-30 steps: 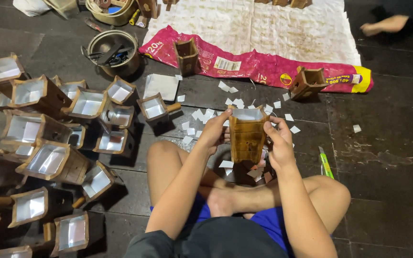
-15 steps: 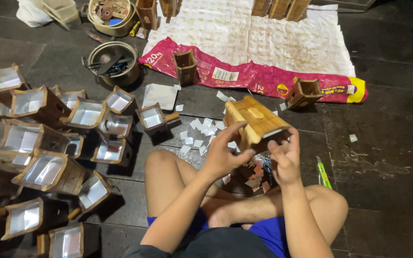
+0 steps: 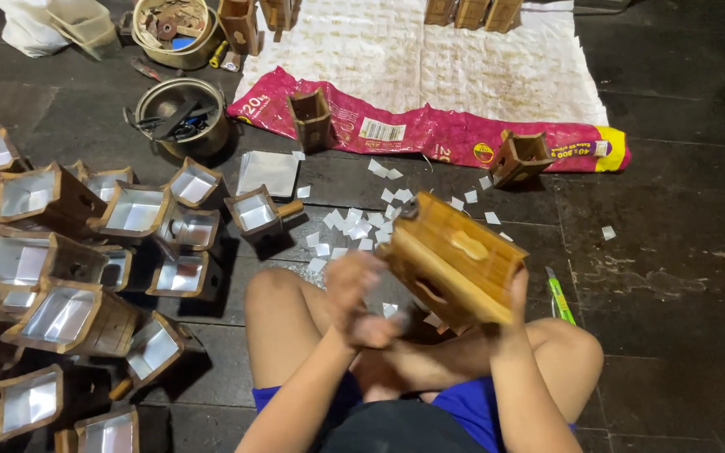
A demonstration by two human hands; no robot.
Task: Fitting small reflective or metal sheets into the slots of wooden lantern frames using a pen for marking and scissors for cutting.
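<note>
One wooden box [image 3: 455, 258] tilted, long axis upper-left, right hand [image 3: 515, 294] gripping, left hand [image 3: 354, 294] blurred, seemingly loose

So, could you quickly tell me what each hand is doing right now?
Left hand: blurred beside the wooden box; grip cannot be told.
Right hand: holding the wooden box.

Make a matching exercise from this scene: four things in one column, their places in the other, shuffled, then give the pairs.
Things:
1. wooden box
2. green utility knife
3. metal bowl of tools
4. foil-lined wooden scoops

Places:
A. massed on the floor at the left
B. held in the right hand
C. on the floor by the right knee
D. near the pink sack's left end

Pairs: 1-B, 2-C, 3-D, 4-A
</note>
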